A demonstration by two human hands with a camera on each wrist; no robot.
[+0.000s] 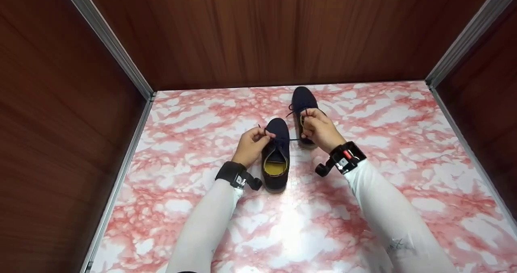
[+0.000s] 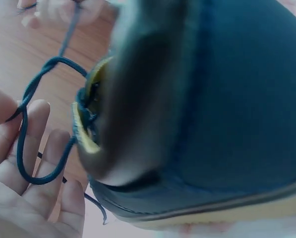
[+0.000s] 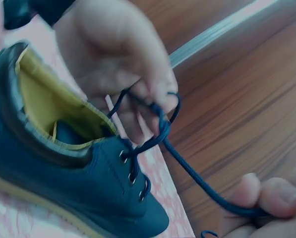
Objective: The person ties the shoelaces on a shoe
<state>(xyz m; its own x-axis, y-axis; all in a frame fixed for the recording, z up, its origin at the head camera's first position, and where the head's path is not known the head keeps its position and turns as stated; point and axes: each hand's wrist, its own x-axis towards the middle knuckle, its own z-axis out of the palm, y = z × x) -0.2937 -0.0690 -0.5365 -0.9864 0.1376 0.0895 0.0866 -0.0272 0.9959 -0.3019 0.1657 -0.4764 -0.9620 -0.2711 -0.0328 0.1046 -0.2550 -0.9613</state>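
Observation:
A dark navy lace-up shoe [image 1: 276, 182] with a yellow lining stands upright on the surface, its toe pointing away from me. At its lacing, my left hand [image 1: 252, 143] pinches a looped part of the navy shoelace [image 2: 21, 153] between thumb and forefinger. The other fingers spread beneath the loop in the left wrist view. To the right of the shoe, my right hand [image 1: 319, 128] pinches the other length of lace, which runs taut across from the left hand. In the right wrist view, the lace twists round itself near the left fingertips [image 3: 162, 94].
A matching second shoe [image 1: 302, 97] stands farther back to the right, partly hidden behind my right hand. The surface [image 1: 194, 143] has a red and white marbled pattern. Brown wood-grain panels [image 1: 250, 34] with metal edging enclose it at the back and both sides.

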